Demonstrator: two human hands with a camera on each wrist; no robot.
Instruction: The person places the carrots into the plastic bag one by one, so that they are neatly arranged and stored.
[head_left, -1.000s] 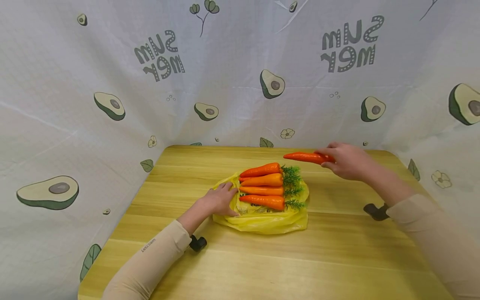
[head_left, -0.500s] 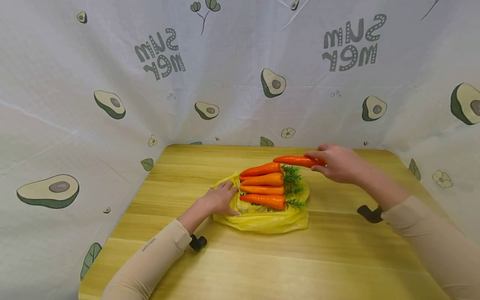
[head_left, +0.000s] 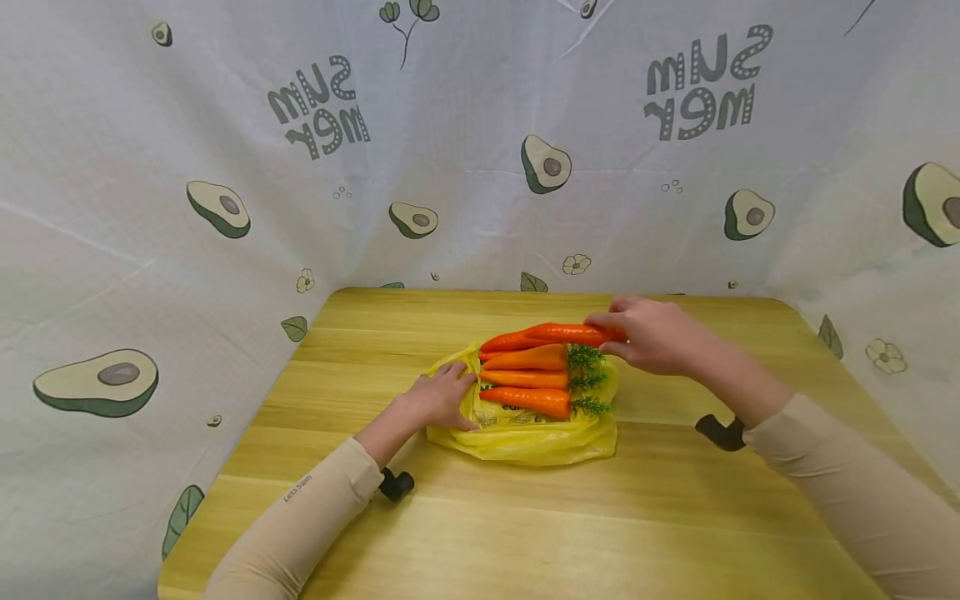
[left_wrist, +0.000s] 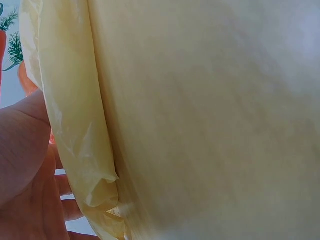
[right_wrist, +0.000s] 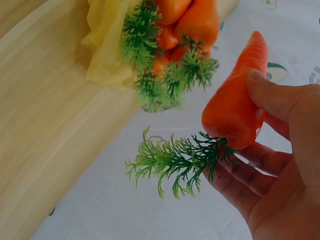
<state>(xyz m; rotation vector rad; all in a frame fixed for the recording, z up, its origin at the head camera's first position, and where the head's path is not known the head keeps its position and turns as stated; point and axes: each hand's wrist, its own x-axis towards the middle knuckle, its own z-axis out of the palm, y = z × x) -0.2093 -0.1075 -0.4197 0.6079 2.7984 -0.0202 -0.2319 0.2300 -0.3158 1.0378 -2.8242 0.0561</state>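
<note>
My right hand (head_left: 652, 337) grips an orange-red carrot (head_left: 573, 333) near its thick end, tip pointing left. In the right wrist view, thumb and fingers pinch this carrot (right_wrist: 235, 100), and its feathery green top (right_wrist: 175, 162) hangs free. It overlaps the far side of a row of several carrots (head_left: 525, 402) with green tops. They lie on a crumpled yellow plastic bag (head_left: 525, 448). My left hand (head_left: 438, 400) rests at the bag's left side, fingers spread; in the left wrist view a fold of the bag (left_wrist: 75, 115) covers its fingertips.
The bag lies on a light wooden table (head_left: 480, 525) with rounded far corners. A white cloth with avocado prints (head_left: 480, 150) hangs behind and at both sides. Black wrist cameras show below the left wrist (head_left: 395, 485) and the right wrist (head_left: 720, 433).
My right hand has moved left and slightly nearer, bringing its carrot from behind and right of the row to over the far carrot. The left hand and bag stay put.
</note>
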